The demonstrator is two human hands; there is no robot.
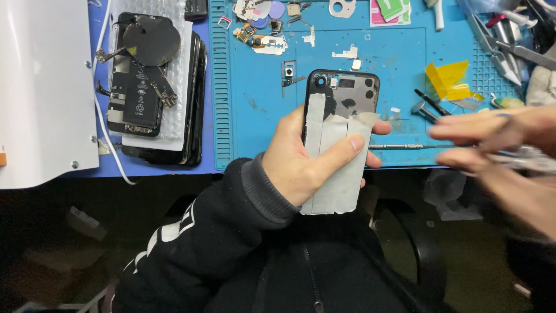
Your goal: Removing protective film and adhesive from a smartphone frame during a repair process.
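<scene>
- Blue silicone work mat (260, 133) fills the upper centre of the frame, strewn with small metal brackets, screws and a slim screwdriver (399, 146) lying just right of the phone
- Black stack of opened phones (153, 87) sits in the upper left, the top one showing its battery and a round coil
- Dark phone housing (341, 116), stripped of its parts, is held upright at frame centre over the mat's near edge; three strips of pale tape (336, 168) cover most of its inner face, leaving the camera cut-outs at the top bare
- It looks light and stiff, a thin shell that would likely flex or crack if squeezed at the middle; the long side rails seem the safest grip, and the tape face gives the thumb some purchase
- Left hand (301, 159) is clamped on the housing, thumb laid across the tape, fingertips wrapping the far edge
- Right hand (498, 150), at the right edge, is motion-blurred; its fingers appear closed round a slim metal tool (530, 159), probably tweezers, though the blur leaves the grip uncertain
</scene>
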